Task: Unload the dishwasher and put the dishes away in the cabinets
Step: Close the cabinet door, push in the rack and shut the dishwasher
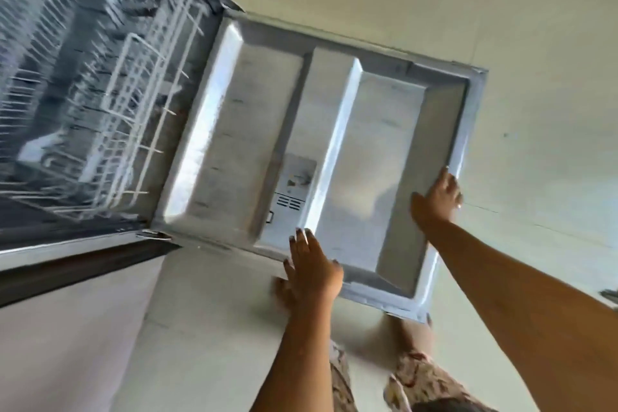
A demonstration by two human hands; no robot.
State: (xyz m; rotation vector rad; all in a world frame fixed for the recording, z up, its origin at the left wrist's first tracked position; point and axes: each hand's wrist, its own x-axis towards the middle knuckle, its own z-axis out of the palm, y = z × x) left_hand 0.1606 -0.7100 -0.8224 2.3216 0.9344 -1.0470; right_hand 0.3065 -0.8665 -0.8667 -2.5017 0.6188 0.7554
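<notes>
The dishwasher door (254, 130) lies folded down, its grey inner face up, with the detergent dispenser (297, 177) near its middle. My left hand (312, 266) grips the door's near side edge, fingers spread over the rim. At the door's outer top edge, my right hand (438, 199) has its fingers wrapped around the rim. The white wire rack (100, 104) sits inside the tub at the left; it is blurred and I cannot tell if any dishes are in it.
Beige tiled floor (501, 27) surrounds the open door. A pale cabinet front (67, 344) stands beside the dishwasher at the lower left. My legs in patterned fabric (414, 375) are just below the door's corner.
</notes>
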